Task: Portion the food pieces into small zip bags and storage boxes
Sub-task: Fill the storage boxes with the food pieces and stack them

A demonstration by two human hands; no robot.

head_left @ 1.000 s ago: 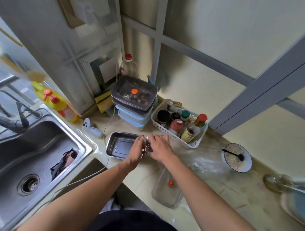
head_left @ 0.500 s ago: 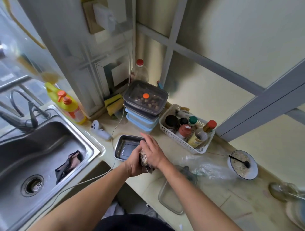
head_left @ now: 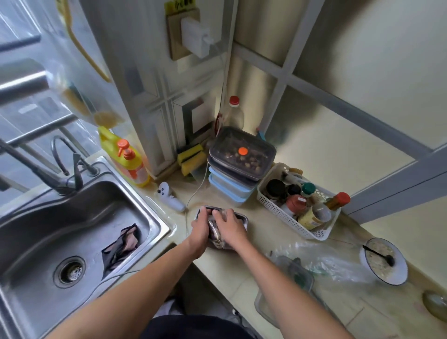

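pressing filled zip bag [head_left: 216,234] between left hand [head_left: 200,227] and right hand [head_left: 229,227], both grips curled round it, over metal tray [head_left: 242,219].

No text on the yellow tag [head_left: 179,3] or bottles is legible.

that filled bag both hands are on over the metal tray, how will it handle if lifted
The bag looks soft and lumpy with food pieces, so it will probably sag between the left hand and right hand. The clear film may be slick. Over the metal tray, a slip likely lands inside.
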